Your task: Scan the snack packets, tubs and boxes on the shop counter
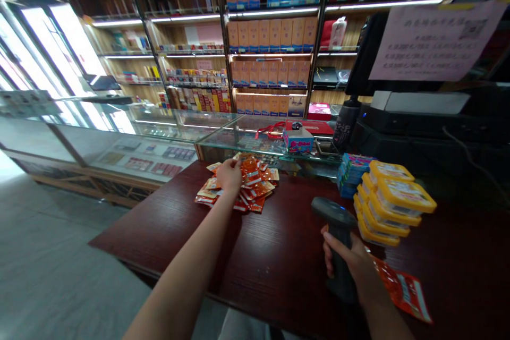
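Observation:
A heap of orange-and-red snack packets (255, 187) lies on the far left part of the dark wooden counter. My left hand (229, 174) is at the left side of that heap with its fingers curled inward. The fingertips are turned away, so whatever they grip is hidden. A black handheld barcode scanner (333, 211) stands upright in my right hand (350, 255), its head pointing left toward the heap. My right fingers wrap around its handle. Beside my right wrist, a single orange packet (404, 287) lies flat on the counter, partly covered by the arm.
Yellow-lidded plastic boxes (384, 204) are stacked at the right, beside a pile of blue packs (353, 172). Behind stand a glass display case (223, 141), a small blue-pink carton (298, 141) and a monitor with a paper notice (434, 42). Shelves of boxes line the wall.

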The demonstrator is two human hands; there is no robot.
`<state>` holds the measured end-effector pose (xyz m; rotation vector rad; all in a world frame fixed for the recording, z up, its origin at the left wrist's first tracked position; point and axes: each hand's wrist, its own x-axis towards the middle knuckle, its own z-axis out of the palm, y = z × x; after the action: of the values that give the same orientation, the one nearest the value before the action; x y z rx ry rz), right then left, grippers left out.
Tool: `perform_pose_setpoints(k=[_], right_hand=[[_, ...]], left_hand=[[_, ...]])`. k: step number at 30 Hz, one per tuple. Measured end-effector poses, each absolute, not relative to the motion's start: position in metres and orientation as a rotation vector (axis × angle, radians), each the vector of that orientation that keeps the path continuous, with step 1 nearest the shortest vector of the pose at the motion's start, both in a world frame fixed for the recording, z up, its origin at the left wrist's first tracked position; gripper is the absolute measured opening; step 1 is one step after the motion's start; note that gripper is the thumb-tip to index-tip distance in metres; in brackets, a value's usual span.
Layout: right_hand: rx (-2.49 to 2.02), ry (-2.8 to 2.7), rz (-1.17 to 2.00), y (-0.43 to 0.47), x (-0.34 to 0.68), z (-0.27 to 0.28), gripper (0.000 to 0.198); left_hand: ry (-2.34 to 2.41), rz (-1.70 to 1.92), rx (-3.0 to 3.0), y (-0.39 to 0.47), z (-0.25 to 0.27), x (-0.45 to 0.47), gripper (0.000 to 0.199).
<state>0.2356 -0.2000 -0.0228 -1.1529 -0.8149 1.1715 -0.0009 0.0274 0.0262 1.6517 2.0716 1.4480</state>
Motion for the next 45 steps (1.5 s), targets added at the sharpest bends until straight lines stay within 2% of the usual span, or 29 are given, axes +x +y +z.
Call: perform_pose_setpoints(k=[11,22,35,39,45], right_hand=[[-1.165,-0.814,1.171,-0.2,0.236,-0.026,0.042],[-1.165,-0.814,1.19,-0.199,0.238,-0.029,0.046],[-1.176,-0.845,1.19,-0.203,0.242,-0.004,0.046],[-1.113,-0.916,1.161,-0.229,0.264,0.006,0.044],[-1.274,-0.984,1.044,-0.285,0.314,0.0,0.042]], left_hand=[[2.265,1.392,1.304,0.049,0.024,-0.036,0.019],[2.387,1.271,1.744,0.025,0.015,-0.021,0.024],[1.706,1.22,2.222,-0.061,-0.01,0.073,0.015],[1.485,1.126,2.263,-0.093,-0.018,0.108,0.014],[1.227,1.007,2.323,-0.14,-0.026,0.147,0.012]])
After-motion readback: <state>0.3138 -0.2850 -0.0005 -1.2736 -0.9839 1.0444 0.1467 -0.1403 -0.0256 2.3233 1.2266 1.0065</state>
